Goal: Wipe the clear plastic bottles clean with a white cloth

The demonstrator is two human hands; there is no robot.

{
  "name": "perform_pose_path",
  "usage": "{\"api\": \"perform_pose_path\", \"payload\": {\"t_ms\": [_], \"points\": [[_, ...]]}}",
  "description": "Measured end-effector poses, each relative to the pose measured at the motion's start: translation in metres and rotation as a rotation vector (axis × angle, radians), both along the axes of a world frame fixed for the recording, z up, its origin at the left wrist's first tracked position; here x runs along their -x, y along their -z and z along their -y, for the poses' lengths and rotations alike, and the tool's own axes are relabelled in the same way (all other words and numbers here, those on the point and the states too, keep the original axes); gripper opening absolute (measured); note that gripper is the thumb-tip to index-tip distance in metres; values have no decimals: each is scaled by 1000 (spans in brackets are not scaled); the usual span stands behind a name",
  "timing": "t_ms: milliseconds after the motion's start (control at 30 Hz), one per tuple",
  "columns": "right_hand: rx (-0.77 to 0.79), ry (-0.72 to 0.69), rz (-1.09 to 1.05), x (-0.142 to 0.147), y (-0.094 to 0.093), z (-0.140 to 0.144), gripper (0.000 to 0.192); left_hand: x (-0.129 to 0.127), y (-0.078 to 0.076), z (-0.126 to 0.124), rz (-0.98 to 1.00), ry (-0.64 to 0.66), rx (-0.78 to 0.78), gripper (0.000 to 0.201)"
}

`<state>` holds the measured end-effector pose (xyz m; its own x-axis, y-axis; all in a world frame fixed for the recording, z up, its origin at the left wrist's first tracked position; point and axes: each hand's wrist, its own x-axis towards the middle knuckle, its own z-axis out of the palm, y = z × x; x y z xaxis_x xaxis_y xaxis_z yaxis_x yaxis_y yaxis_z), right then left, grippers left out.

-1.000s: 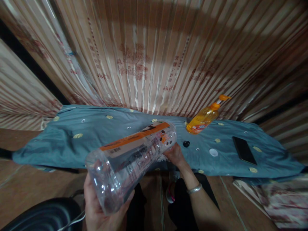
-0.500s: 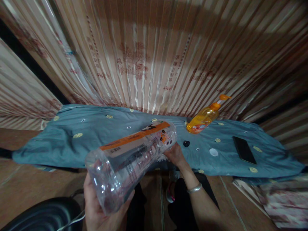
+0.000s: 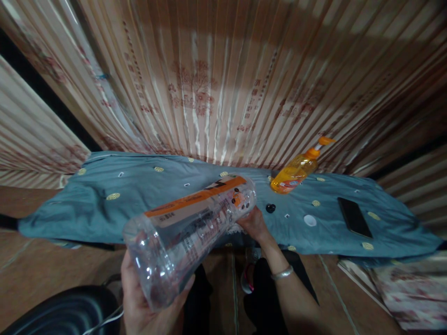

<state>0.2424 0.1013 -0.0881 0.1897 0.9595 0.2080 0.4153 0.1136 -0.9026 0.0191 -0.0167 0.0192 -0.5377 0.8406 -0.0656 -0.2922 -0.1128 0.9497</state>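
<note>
Back wall: pleated, shiny beige-pink curtains (image 3: 223, 88) with faint red flower and script prints, hanging across the whole width.
Gap: a dark slit (image 3: 52, 100) between curtain panels at left.
Light: a pale bright patch high on the curtains, dimmer toward the right.
Desk: low surface under a teal-blue cloth with small yellow round motifs (image 3: 115, 195).
Floor: reddish-brown boards (image 3: 38, 270).
Lower right: a floral-patterned fabric (image 3: 412, 293).

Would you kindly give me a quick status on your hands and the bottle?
Left hand grips the bottle base; right hand at its neck end. Bottle clear, tilted above the blue cloth. Soap bottle and phone lie apart.
</note>
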Motion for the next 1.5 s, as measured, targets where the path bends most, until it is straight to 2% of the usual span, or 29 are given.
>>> {"api": "perform_pose_path", "payload": {"t_ms": [133,400,667,833,1067,1167,1333,1500], "points": [[11,6,16,0,1,0,49,0,0,0,-33,-10,-10,96],[-10,-1,-21,0,0,0,39,3,7,0,-7,-20,-5,102],[15,-4,-12,-1,0,0,45,-2,-1,0,14,-7,-40,96],[3,27,-4,0,1,0,52,-1,1,-2,-5,-10,-65,93],[2,-5,-21,0,1,0,48,3,6,-1,-24,10,-71,88],[12,-8,-25,0,2,0,45,3,5,0,-30,13,-88,85],[-5,21,-4,1,2,0,55,0,0,-3,-4,17,-89,86],[-1,17,-2,1,0,0,50,2,-1,-7,-1,37,-154,79]]}}
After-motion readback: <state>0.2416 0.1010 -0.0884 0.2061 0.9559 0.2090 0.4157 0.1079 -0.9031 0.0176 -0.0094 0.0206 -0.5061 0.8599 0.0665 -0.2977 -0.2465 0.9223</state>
